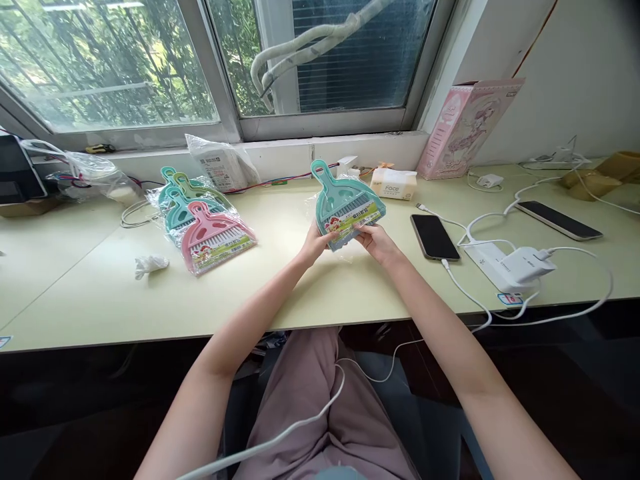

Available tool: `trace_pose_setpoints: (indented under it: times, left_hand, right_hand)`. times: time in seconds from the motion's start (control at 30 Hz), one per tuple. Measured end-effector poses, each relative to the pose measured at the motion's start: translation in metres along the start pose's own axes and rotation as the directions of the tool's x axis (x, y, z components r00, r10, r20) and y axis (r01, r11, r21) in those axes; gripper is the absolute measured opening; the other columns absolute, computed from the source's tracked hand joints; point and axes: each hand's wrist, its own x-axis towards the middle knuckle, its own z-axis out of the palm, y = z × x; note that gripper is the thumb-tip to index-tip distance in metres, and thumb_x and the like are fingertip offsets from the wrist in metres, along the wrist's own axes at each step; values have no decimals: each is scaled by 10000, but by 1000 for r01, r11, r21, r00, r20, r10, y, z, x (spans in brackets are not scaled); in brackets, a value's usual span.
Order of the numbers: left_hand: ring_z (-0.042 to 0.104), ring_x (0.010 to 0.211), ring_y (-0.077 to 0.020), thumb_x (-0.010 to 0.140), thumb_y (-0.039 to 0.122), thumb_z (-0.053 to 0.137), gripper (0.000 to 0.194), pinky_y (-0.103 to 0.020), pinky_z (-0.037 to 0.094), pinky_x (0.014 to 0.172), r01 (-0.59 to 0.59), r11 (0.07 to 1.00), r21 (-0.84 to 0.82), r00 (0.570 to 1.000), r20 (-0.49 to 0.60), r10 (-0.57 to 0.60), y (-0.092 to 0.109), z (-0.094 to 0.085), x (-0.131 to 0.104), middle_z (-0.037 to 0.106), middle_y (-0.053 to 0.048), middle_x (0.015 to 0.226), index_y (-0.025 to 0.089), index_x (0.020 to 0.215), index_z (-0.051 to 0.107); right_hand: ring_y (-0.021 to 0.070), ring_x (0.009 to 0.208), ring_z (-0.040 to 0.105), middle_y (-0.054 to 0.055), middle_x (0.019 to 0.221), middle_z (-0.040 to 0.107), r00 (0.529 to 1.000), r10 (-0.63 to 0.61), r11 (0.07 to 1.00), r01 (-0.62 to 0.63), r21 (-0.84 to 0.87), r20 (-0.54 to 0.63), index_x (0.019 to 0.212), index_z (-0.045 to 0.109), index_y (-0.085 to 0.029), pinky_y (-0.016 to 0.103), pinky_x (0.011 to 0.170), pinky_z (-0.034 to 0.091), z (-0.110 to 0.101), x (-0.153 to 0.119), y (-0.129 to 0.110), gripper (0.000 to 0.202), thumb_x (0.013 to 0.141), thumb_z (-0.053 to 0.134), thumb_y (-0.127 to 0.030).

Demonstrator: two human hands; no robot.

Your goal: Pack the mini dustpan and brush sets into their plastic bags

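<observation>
A teal dustpan and brush set (pixel 345 200) in clear wrap, with a yellow-green label, is held up over the table. My left hand (pixel 316 244) grips its lower left edge, the thumb on the front. At its lower right edge, my right hand (pixel 376 243) is closed on the wrap. The handle points up and slightly left. To the left lies an overlapping group of wrapped sets: a pink one (pixel 215 237) in front, a teal one (pixel 177 212) and a green one (pixel 207 191) behind.
A crumpled plastic piece (pixel 151 265) lies on the pale table (pixel 320 293). Rightward are a tissue pack (pixel 393 183), a black phone (pixel 435 237), a power strip (pixel 493 265) with white cables, and another phone (pixel 559 220). A pink box (pixel 465 130) stands at the back.
</observation>
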Motion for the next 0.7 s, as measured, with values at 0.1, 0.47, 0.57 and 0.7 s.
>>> trace_pose_setpoints:
  times: [0.1,0.47,0.57,0.7]
  left_hand:
    - [714,667,-230,596,298,817,609,-370,594,596,21,1000,-5,1000,2,-21,4,-11,5,732,-80,999,189,1123,532]
    - [717,894,-294,599,172,767,468,-516,606,853,111,993,-25,994,-8,-111,19,-95,16,734,-128,946,123,1047,640]
    - [718,891,-287,624,140,749,462,-492,611,863,150,988,-36,989,-9,-150,17,-106,15,738,-125,920,115,1072,638]
    - [726,879,-251,644,94,723,495,-397,630,832,229,972,-53,973,39,-227,16,-109,14,741,-118,956,97,1128,622]
  right_hand:
    - [236,1045,708,42,953,771,1000,2,1000,-1,-23,14,859,670,-197,400,1030,558,-1,0,-2,208,684,779,-165]
    - [289,1267,523,56,1344,603,863,-504,544,351,-762,38,1197,655,-276,530,1078,470,-14,-1,-11,464,782,601,-77]
    - [306,1345,407,4,1440,514,799,-518,227,472,-852,305,1311,594,-356,538,1126,412,-10,-4,-3,631,766,617,-39]
    - [305,1247,474,13,1363,571,742,-498,74,552,-830,449,1258,648,-358,524,1077,445,-8,-2,5,522,798,680,-114]
